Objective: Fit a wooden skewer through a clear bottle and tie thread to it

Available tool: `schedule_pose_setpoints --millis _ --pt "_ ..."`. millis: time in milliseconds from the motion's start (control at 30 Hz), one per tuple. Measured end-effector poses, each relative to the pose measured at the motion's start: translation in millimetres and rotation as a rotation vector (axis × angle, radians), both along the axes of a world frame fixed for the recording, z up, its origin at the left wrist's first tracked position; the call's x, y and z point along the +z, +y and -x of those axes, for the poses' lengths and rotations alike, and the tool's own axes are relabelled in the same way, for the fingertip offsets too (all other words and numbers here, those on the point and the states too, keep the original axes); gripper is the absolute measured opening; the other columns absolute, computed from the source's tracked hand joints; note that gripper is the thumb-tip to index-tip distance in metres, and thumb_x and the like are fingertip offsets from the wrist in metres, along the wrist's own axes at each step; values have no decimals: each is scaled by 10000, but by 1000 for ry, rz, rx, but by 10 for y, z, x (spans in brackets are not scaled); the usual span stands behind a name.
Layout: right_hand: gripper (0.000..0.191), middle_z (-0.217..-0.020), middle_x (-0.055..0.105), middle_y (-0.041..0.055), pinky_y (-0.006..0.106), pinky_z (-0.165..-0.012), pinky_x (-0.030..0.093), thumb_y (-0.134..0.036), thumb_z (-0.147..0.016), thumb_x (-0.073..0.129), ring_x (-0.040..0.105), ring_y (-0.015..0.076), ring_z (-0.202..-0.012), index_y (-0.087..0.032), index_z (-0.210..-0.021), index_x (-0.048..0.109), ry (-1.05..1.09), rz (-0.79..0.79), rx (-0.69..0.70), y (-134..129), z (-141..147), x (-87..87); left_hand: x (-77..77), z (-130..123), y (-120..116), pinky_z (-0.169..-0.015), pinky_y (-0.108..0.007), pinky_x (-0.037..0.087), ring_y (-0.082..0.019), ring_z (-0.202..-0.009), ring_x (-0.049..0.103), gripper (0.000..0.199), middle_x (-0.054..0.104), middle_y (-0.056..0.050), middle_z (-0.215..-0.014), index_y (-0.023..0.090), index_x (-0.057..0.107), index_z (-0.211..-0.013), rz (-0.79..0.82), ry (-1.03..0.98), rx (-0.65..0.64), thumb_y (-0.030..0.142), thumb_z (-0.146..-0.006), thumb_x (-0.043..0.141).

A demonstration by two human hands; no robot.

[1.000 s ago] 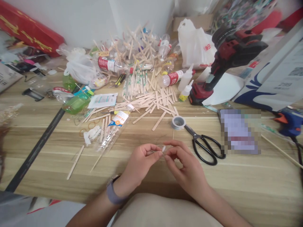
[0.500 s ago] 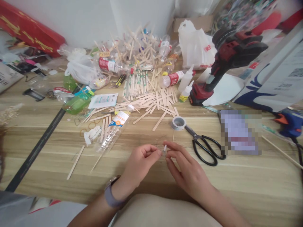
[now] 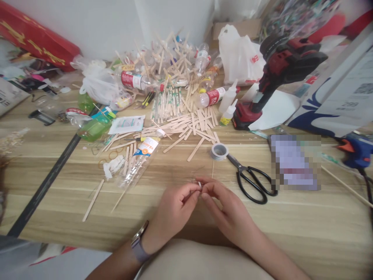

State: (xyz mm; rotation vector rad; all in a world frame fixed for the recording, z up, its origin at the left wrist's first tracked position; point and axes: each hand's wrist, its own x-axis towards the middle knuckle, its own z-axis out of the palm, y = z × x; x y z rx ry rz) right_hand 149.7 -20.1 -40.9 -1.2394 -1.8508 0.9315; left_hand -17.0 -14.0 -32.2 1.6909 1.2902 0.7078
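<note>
My left hand and my right hand meet fingertip to fingertip above the table's near edge. Between the fingertips sits a small white piece, mostly covered and too small to name. Both hands are closed in a pinch, and I cannot tell how the grip is shared. Just beyond the right fingers lies a thin stick, below a roll of grey tape. Black-handled scissors rest to the right. On the left, a clear plastic bottle lies on its side with a stick through its neck.
Many wooden craft sticks are heaped at the back among plastic bottles. Small glue bottles and a red power tool stand at back right. A blurred phone-like slab and a blue glue gun lie at right.
Both hands have drawn closer together, and the fingertips now cover more of the small white piece. My left wrist has turned slightly. Things on the table stay put.
</note>
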Motion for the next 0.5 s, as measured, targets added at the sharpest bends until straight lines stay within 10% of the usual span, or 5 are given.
schedule_pose_setpoints --millis 267,500 --pt "278 -1123 675 126 408 -910 511 -450 -917 490 631 259 -1090 -209 -811 577 311 496 -20 0 15 51 -39 38 -26 -591 -258 378 -156 -621 556 241 643 -30 -659 178 681 -852 -515 302 -82 193 -939 457" --pt "195 -960 727 67 318 -755 555 -395 -871 565 687 192 -828 -215 -887 637 314 409 -105 25 10 72 10 20 33 -463 -217 264 -93 -481 353 206 456 52 -539 180 656 -801 243 -131 106 347 -856 548"
